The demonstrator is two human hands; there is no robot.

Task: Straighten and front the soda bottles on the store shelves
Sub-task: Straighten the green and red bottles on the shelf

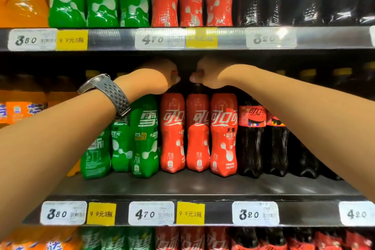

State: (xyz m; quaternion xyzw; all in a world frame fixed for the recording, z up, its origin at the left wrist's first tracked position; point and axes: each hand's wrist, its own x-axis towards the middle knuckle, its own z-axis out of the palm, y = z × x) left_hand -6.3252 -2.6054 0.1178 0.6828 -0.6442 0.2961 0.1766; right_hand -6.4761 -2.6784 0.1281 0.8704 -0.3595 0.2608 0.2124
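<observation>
While fingers (176, 78) curl tight, hands (160, 76) (209, 76) grip red bottles (197, 134)

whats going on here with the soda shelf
A person reaches both hands into the middle black metal shelf. The left hand, with a grey wristwatch on its wrist, grips the top of the leftmost red plastic soda bottle. The right hand grips the top of the middle red plastic soda bottle. Both caps are hidden. These bottles stand upright, back from the shelf's front edge, between green soda bottles and dark cola bottles.

Left hand (160, 76) and right hand (207, 76) reach forward, both clenched
</observation>
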